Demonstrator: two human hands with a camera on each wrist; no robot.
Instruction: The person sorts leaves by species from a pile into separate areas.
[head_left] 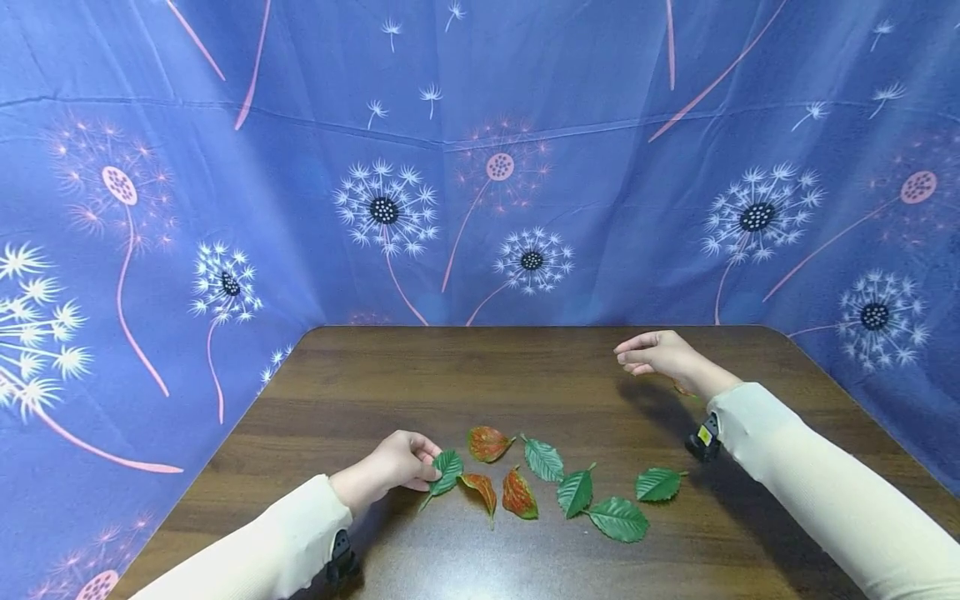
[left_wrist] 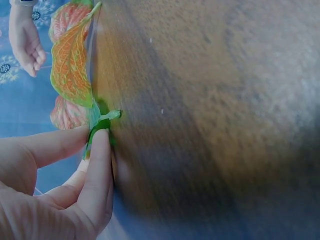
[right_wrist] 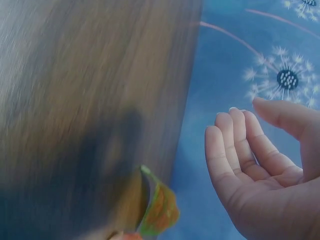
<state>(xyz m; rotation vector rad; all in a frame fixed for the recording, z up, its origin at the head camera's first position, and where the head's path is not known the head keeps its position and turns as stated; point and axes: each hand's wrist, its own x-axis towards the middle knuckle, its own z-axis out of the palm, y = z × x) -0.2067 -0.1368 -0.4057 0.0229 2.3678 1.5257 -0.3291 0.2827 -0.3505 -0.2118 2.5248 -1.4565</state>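
Observation:
My left hand [head_left: 400,462] pinches a green leaf [head_left: 447,472] between thumb and fingers, low over the table. In the left wrist view the green leaf's stem [left_wrist: 111,115] pokes out past the fingertips. Right beside it lie three red-orange leaves, one curled [head_left: 480,490], one behind [head_left: 489,444] and one to the right [head_left: 519,495]. My right hand [head_left: 660,354] hovers over the far right of the table, palm bare and fingers loosely bent. Under its wrist lies another red-orange leaf [right_wrist: 161,210], mostly hidden by the arm in the head view.
Several green leaves lie right of the red-orange ones: one at the back [head_left: 543,459], one in the middle [head_left: 576,492], one in front [head_left: 618,519], one farther right [head_left: 658,484]. The brown wooden table [head_left: 465,367] ends at a blue dandelion-print cloth [head_left: 615,192].

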